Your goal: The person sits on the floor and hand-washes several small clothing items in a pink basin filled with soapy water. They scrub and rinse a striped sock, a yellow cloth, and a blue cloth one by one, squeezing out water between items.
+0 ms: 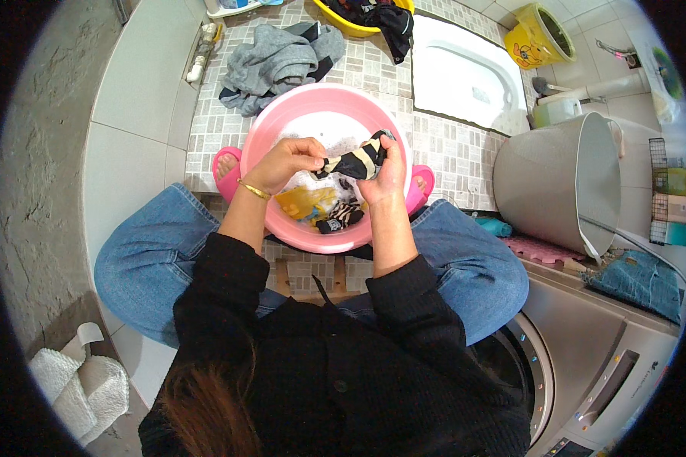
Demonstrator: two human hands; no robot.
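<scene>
Between my two hands, over the pink basin (270, 126), stretches a wet black-and-cream striped sock (358, 162). My left hand (290, 161) pinches its narrow end between thumb and fingers. The wider end is gripped in my right hand (387, 167), thumb on top and fingers partly hidden behind the fabric. White suds and water lie in the basin below. A yellow cloth (301, 202) soaks near the basin's close side, and beside it is a small black-and-pale striped piece (341, 218), perhaps another sock.
Grey clothing (274, 61) lies heaped on the tiles beyond the basin. A yellow basin (351, 27) holds dark clothes. To the right are a squat toilet (465, 72), a yellow bucket (537, 42), a large grey bin (549, 179) and a washing machine (587, 335). My knees flank the basin.
</scene>
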